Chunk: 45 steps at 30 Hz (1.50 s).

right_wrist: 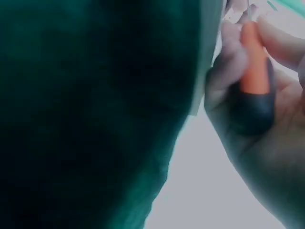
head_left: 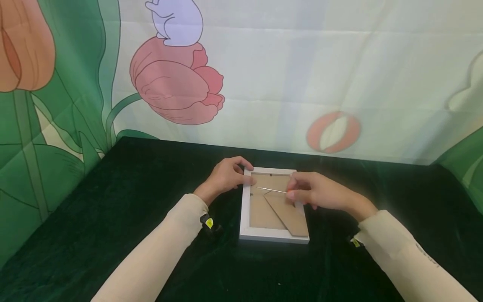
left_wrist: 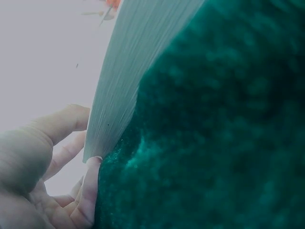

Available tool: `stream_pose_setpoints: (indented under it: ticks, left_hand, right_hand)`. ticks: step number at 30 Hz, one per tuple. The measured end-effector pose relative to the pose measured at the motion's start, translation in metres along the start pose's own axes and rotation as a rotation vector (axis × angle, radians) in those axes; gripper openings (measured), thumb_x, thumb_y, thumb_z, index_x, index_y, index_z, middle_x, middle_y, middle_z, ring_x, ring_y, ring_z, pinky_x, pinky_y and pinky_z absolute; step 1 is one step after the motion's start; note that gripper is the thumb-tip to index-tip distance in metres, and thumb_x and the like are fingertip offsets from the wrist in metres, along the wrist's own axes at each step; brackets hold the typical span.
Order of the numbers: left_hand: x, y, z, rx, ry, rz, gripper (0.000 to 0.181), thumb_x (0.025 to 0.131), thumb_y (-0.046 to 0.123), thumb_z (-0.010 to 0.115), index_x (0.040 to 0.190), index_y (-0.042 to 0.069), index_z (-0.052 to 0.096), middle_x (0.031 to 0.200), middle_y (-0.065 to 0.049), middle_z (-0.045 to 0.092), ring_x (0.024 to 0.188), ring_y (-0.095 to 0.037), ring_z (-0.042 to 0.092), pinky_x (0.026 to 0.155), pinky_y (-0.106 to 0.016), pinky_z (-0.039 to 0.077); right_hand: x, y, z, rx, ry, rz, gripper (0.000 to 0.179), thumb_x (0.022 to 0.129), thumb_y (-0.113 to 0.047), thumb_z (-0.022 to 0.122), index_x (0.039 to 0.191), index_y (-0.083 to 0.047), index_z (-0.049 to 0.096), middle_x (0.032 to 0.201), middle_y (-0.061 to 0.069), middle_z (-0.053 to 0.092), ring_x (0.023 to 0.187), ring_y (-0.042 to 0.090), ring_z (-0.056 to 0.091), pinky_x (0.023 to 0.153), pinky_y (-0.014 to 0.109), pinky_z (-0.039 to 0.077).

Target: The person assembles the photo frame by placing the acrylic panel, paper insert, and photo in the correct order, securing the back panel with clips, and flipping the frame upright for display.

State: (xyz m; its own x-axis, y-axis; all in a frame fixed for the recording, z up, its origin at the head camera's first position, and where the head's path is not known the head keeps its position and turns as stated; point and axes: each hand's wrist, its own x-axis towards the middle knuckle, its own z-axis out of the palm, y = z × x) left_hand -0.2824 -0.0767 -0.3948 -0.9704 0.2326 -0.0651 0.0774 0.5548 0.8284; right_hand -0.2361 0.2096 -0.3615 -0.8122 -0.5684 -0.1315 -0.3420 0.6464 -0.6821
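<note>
A white picture frame lies face down, its brown backing board and slanted easel stand facing up. At the frame's upper left corner, my left hand holds the edge, thumb over the top and fingers along the side. My right hand grips a screwdriver, whose orange and black handle shows in the right wrist view. Its thin metal shaft points left across the board, the tip close to my left thumb. Small dark tabs sit along the board's border.
Dark green velvety cloth covers the table under the frame. Behind the table's back edge hangs a pale curtain printed with flowers and a white animal. Cream sleeves cover both forearms, with a dark strap at each wrist.
</note>
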Motion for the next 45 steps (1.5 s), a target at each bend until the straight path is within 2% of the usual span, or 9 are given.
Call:
stream_pose_setpoints:
  ticks: [4,11,16,20,32,45]
  left_hand:
    - [-0.001,0.001,-0.001,0.003,-0.002,0.0,0.036,0.089,0.025,0.088,0.121,0.019,0.074,0.112,-0.01,0.065,0.093,-0.028,0.066,0.078,-0.033,0.063]
    - [-0.001,0.0,-0.002,0.004,0.004,-0.006,0.036,0.089,0.026,0.088,0.121,0.019,0.074,0.112,-0.009,0.065,0.092,-0.027,0.065,0.077,-0.032,0.062]
    - [-0.001,0.001,-0.002,0.004,0.004,-0.003,0.036,0.089,0.026,0.088,0.121,0.019,0.074,0.11,-0.009,0.065,0.092,-0.027,0.065,0.075,-0.032,0.062]
    - [-0.001,0.001,0.0,-0.002,0.006,-0.001,0.037,0.089,0.026,0.088,0.121,0.019,0.074,0.11,-0.009,0.065,0.093,-0.027,0.065,0.076,-0.032,0.062]
    - [-0.001,-0.001,-0.002,-0.002,0.004,-0.003,0.037,0.089,0.026,0.088,0.122,0.018,0.074,0.112,-0.01,0.065,0.094,-0.028,0.065,0.076,-0.033,0.062]
    - [-0.001,-0.001,-0.001,0.0,0.006,0.008,0.037,0.088,0.026,0.088,0.121,0.018,0.074,0.111,-0.009,0.066,0.094,-0.027,0.066,0.076,-0.033,0.063]
  right_hand:
    - [-0.01,0.006,0.005,0.05,0.049,0.021,0.021,0.104,-0.036,0.07,0.111,-0.016,0.066,0.094,0.005,0.066,0.072,0.03,0.061,0.058,0.036,0.055]
    - [-0.021,0.005,0.008,0.081,0.073,0.016,0.022,0.107,-0.038,0.065,0.108,-0.016,0.067,0.089,0.008,0.064,0.067,0.03,0.06,0.058,0.034,0.053]
    - [-0.025,0.005,0.008,0.079,0.06,0.011,0.023,0.1,-0.036,0.077,0.11,-0.016,0.071,0.097,0.003,0.07,0.081,0.028,0.064,0.065,0.036,0.057]
    - [-0.028,0.007,0.007,0.065,0.044,0.026,0.026,0.096,-0.037,0.082,0.109,-0.016,0.074,0.1,0.0,0.072,0.086,0.026,0.066,0.069,0.039,0.058]
    - [-0.035,0.005,0.006,0.104,-0.011,-0.032,0.02,0.096,-0.031,0.082,0.106,-0.018,0.073,0.099,0.001,0.071,0.08,0.026,0.068,0.066,0.037,0.06]
    - [-0.042,0.005,0.005,0.069,-0.035,-0.046,0.021,0.094,-0.032,0.083,0.106,-0.019,0.074,0.09,0.001,0.07,0.076,0.023,0.066,0.062,0.036,0.06]
